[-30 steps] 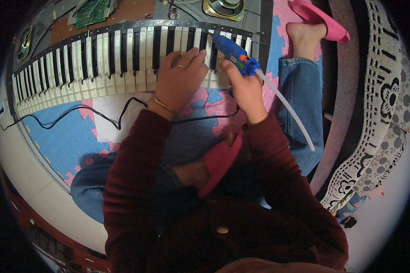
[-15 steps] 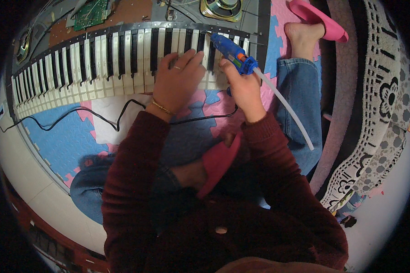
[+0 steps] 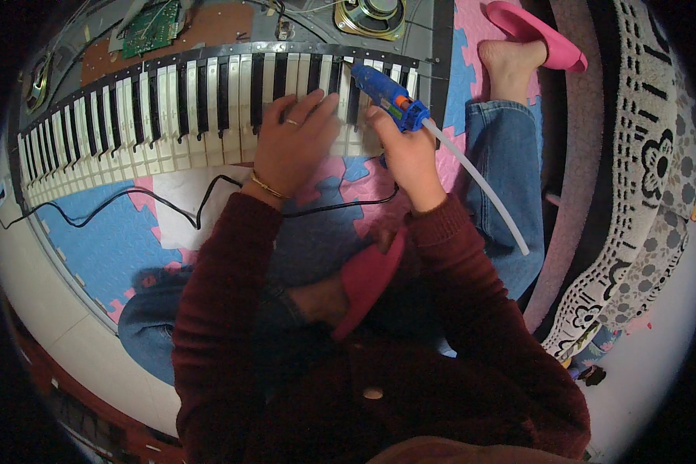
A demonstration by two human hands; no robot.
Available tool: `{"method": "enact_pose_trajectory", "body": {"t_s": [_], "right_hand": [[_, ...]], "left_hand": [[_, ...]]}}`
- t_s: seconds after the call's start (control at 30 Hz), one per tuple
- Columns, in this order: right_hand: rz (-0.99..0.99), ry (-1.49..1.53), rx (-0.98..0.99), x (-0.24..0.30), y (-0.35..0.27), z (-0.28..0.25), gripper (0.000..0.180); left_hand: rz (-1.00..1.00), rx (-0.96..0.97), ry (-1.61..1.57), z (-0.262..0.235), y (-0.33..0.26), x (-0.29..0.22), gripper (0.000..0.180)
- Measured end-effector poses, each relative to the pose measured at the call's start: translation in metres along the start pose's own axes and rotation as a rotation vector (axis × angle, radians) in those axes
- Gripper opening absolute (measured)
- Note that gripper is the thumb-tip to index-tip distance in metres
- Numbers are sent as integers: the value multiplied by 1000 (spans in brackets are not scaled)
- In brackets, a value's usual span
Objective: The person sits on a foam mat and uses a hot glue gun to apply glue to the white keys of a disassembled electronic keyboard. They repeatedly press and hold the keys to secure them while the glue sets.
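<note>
A keyboard's row of white and black keys (image 3: 151,155) lies across the upper part of the view, held along its far edge by a dark metal strip. My left hand (image 3: 298,143) rests over the white keys right of the middle, its fingers stretched out and slightly apart. In my right hand (image 3: 414,158) is a blue hot glue gun (image 3: 380,85), its nozzle pointing at the far end of the keys near the strip. A long whitish glue stick (image 3: 483,189) sticks out of the gun's back. My right fingers wrap the handle and are partly hidden.
Beyond the keys lie a green circuit board (image 3: 151,31), a speaker (image 3: 370,15) and loose wires in the grey casing. A black cord (image 3: 124,195) winds over blue and pink foam mats (image 3: 93,232). My legs and pink slippers (image 3: 541,35) flank the space; patterned cloth (image 3: 634,216) hangs at right.
The glue gun's nozzle has shifted slightly toward me and to the left along the keys. My left hand has moved only a little; the whole view has drifted slightly.
</note>
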State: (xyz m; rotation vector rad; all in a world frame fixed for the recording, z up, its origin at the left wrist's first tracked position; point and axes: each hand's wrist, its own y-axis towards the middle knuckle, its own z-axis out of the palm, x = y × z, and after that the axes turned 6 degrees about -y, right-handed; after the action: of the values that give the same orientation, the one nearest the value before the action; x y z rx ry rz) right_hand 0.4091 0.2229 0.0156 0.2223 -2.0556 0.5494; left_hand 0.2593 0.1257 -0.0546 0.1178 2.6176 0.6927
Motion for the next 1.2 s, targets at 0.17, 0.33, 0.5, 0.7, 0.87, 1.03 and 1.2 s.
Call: {"method": "enact_pose_trajectory", "body": {"t_s": [0.17, 0.33, 0.5, 0.7, 0.87, 1.03, 1.2], "right_hand": [[28, 15, -20, 4, -5, -2, 19], [65, 141, -35, -1, -9, -6, 20], [35, 161, -34, -7, -9, -8, 21], [-7, 138, -57, -5, -9, -12, 21], [5, 172, -53, -5, -11, -12, 22], [-2, 174, -35, -5, -11, -12, 22], [-19, 168, -51, -6, -11, -12, 22]], "left_hand": [[10, -7, 6, -2, -1, -2, 15], [-11, 33, -46, -6, 0, -3, 20], [-93, 142, -58, -12, 9, -5, 18], [-68, 47, -25, -20, 25, -12, 14], [-61, 158, 74, -21, 24, -22, 25], [-110, 70, 66, -16, 21, -27, 21], [-116, -2, 11, -10, 24, -23, 16]]}}
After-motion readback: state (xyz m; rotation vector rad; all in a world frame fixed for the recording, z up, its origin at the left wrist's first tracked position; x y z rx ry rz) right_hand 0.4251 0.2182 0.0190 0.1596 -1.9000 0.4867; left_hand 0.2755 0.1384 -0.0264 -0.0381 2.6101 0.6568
